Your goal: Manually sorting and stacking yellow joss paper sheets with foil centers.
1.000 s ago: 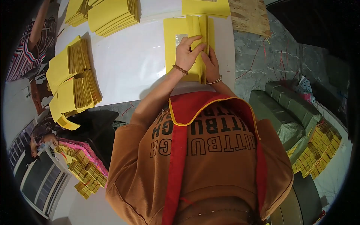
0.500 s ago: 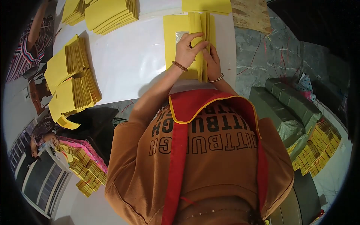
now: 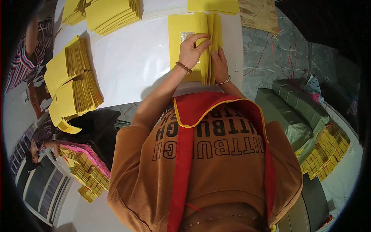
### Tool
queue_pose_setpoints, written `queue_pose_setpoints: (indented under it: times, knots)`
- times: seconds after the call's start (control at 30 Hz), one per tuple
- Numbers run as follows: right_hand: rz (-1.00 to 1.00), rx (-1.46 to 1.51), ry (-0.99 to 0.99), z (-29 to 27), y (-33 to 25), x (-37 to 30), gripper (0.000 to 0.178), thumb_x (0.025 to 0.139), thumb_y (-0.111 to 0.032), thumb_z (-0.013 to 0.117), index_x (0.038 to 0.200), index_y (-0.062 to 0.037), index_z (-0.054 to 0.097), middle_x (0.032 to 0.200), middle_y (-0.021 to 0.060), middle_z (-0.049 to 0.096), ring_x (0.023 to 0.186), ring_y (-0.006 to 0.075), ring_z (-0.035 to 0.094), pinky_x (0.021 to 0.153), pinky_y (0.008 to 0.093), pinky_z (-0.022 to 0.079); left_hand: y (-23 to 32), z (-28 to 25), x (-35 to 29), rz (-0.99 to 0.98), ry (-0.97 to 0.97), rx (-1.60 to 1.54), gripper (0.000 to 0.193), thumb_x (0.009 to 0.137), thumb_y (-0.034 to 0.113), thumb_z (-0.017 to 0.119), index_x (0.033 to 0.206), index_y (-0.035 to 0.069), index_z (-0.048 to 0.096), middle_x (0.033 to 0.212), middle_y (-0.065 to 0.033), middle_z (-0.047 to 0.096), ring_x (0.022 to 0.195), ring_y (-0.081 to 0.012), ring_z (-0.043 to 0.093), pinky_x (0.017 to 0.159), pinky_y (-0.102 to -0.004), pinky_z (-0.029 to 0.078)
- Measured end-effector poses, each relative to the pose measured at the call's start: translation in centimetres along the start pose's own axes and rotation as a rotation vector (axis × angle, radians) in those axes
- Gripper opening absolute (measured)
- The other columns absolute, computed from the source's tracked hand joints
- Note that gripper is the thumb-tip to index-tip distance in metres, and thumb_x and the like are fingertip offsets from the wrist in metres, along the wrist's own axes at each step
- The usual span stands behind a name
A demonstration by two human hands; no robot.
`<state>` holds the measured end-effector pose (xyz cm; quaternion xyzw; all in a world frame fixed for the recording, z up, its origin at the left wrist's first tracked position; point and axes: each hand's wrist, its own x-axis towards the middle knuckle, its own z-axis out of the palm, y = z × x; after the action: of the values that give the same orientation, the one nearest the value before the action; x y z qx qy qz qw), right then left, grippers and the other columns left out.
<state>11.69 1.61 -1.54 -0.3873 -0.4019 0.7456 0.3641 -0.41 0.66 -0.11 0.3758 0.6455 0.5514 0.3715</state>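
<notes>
Nr R edge of white table [image 3: 123, 65], yellow paper [image 3: 200, 25] is touched by L hand [image 3: 188, 53] & R hand [image 3: 221, 67], now slightly wider apart; grip unclear.

The white counter [image 3: 127, 65] over here is carrying fanned yellow stacks [image 3: 62, 65] along its left side and more stacks [image 3: 114, 15] toward its far left. A layered yellow pile [image 3: 174, 50] is resting near its right edge, with flat yellow paper [image 3: 214, 5] lying just beyond. Red strings [image 3: 273, 47] are trailing across the grey floor [image 3: 253, 54].
</notes>
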Motion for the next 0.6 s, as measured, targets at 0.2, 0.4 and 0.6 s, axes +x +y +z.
queue_pose_setpoints:
  times: [0.2, 0.4, 0.6]
  knots:
    - [0.007, -0.034, 0.013, -0.4, 0.5, 0.2, 0.036, 0.089, -0.013, 0.041, 0.122, -0.0006, 0.037, 0.108, 0.0058, 0.047, 0.095, 0.011, 0.044, 0.082, 0.0235, 0.037, 0.1, -0.1, 0.0, 0.0, -0.02, 0.036, 0.024, 0.074, 0.016, 0.066, 0.094, 0.005, 0.063, 0.08, -0.0051, 0.053, 0.068, -0.0109, 0.048, 0.058, -0.0222, 0.038]
    - [-0.015, 0.013, -0.013, 0.1, -0.5, -0.1, 0.036, 0.088, -0.013, 0.04, 0.122, -0.0009, 0.036, 0.108, 0.0061, 0.047, 0.094, 0.0118, 0.045, 0.082, 0.0242, 0.038, 0.2, 0.1, 0.0, 0.029, 0.009, 0.038, 0.026, 0.071, 0.019, 0.068, 0.092, 0.005, 0.064, 0.074, -0.0081, 0.053, 0.065, -0.0157, 0.052, 0.058, -0.0255, 0.041]
    - [0.033, 0.041, 0.007, 0.0, -0.2, 0.1, 0.035, 0.088, -0.014, 0.039, 0.121, -0.0009, 0.036, 0.107, 0.0066, 0.047, 0.094, 0.0116, 0.046, 0.081, 0.0239, 0.038, 0.0, 0.2, 0.0, 0.029, 0.008, 0.057, 0.025, 0.071, 0.02, 0.067, 0.092, 0.006, 0.064, 0.074, -0.0091, 0.053, 0.063, -0.0166, 0.052, 0.055, -0.0259, 0.041]
